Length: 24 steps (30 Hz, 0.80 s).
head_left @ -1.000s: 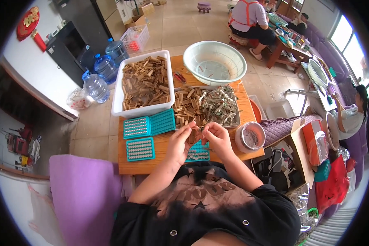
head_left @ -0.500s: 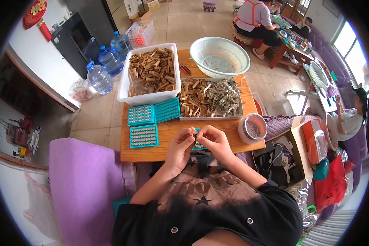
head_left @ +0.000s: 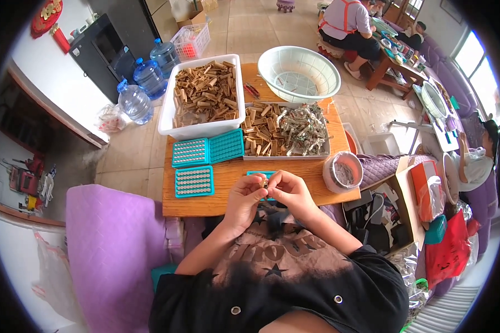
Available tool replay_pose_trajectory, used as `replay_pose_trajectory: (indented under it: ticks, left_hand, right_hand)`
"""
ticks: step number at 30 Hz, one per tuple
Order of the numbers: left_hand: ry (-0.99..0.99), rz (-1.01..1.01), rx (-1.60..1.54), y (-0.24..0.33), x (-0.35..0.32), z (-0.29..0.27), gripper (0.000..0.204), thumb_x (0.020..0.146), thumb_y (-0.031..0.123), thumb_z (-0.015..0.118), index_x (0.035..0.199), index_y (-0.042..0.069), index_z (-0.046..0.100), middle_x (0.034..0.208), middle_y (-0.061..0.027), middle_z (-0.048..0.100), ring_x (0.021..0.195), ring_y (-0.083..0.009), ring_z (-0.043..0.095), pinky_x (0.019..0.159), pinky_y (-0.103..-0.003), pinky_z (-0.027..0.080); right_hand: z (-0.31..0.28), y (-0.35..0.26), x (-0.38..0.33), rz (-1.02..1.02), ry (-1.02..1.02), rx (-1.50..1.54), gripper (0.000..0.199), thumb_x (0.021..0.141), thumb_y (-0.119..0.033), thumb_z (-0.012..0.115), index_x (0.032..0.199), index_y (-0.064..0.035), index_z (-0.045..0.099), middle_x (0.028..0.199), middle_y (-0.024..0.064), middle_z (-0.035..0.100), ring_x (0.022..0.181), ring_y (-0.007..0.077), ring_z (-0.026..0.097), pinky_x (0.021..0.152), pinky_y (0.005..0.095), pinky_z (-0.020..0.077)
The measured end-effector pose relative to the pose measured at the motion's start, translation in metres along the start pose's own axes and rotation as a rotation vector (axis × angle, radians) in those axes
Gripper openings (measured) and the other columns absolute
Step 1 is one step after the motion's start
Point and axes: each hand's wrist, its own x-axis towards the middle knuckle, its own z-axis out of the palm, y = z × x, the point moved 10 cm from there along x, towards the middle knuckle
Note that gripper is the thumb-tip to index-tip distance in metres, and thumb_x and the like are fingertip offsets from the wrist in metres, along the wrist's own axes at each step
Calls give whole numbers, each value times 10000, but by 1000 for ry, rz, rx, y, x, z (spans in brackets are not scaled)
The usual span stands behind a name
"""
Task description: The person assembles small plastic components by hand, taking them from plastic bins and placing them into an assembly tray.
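Close to my chest, over the near edge of the wooden table, my two hands meet at the fingertips. My left hand pinches a small brownish piece, and the fingers of my right hand close on it from the other side. Its exact kind is too small to make out. Partly hidden beneath the hands lies a teal tray. To the left, two teal trays hold rows of small silvery round parts, beside a teal tray with few visible contents.
A white tub full of brown channel-shaped pieces stands back left. Beside it, a shallow box holds similar pieces and tangled metallic strips. A pale green basin, a pink bucket and a purple padded seat surround me. Other people sit far right.
My hands stay together at nearly the same place, with the fingers slightly shifted around the small piece. More of the teal tray beneath them shows.
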Motion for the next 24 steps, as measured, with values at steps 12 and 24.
replay_pose_trajectory:
  ticks: [12,24]
  left_hand:
    - [-20,-236,34,-16,-5,12,296,816,35,639,1108,43,587,1036,-81,617,954,-162,592,845,-281,489]
    - [17,-172,345,-10,-6,11,299,855,5,583,1147,-48,544,1047,-115,622,929,-166,615,859,-277,502]
  right_hand:
    - [-2,15,1,96,-74,361,198,817,-60,662,881,-83,475,835,-27,516,777,69,514,716,216,437]
    - [2,-62,0,-394,-35,-809,144,819,-139,668,860,-13,613,878,29,549,833,115,517,743,267,434]
